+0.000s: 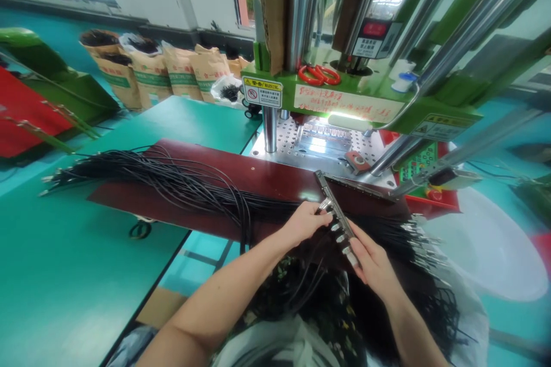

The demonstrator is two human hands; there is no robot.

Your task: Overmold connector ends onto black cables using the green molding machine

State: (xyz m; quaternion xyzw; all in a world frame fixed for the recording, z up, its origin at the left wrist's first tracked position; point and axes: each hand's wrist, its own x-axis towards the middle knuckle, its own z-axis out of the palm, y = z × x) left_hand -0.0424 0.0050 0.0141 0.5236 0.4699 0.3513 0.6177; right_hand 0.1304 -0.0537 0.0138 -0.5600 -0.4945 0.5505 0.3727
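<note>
A narrow dark metal bar (337, 206) with several silver connectors along its near side is held at a slant above the brown board (275, 178). My left hand (306, 220) pinches a silver connector (326, 205) at the bar's upper part. Lower down, my right hand (369, 257) grips the bar's near end, fingers wrapped round it. Thin black cables hang below the connectors. A long bundle of black cables (172, 178) lies across the board, its silver tips (424, 243) at the right.
A green press (387, 103) stands ahead, red scissors (319, 75) on its crossbar and a perforated metal bed (284, 140) below. Another dark bar (361, 188) lies by the bed's edge. A green table (86, 264) is at left, a white basin (495, 246) at right.
</note>
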